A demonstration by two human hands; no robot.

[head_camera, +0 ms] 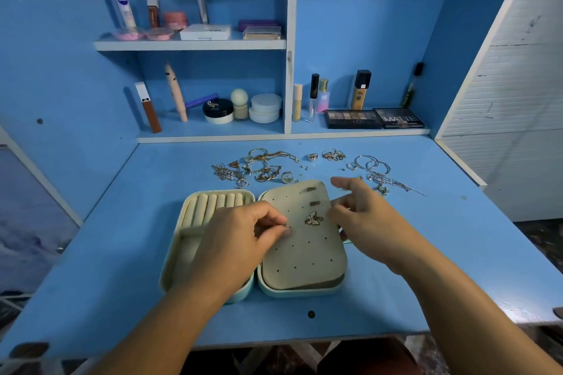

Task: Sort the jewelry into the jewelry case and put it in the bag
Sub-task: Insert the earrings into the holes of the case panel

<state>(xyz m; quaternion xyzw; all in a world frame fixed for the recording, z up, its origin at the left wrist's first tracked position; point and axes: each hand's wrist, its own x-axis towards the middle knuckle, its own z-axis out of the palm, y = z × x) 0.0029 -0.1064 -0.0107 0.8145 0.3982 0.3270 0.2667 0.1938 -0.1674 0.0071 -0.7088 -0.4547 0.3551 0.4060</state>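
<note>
An open pale green jewelry case point(213, 298) lies on the blue desk, with cream ring rolls point(217, 202) in its left half and a beige perforated earring panel point(304, 256) in its right half. A butterfly earring point(313, 218) is pinned on the panel. My left hand point(240, 240) pinches something tiny at the panel's left edge; it is too small to make out. My right hand point(362, 216) hovers over the panel's right edge, fingers apart and holding nothing that I can see. Loose gold jewelry point(259, 166) and silver hoops and chains point(376, 172) lie behind the case.
Shelves at the back carry cosmetics: jars point(265, 108), bottles point(361, 90) and eyeshadow palettes point(374, 118). The desk's front edge runs just below the case. A white slatted wall point(518, 100) stands to the right. No bag is in view.
</note>
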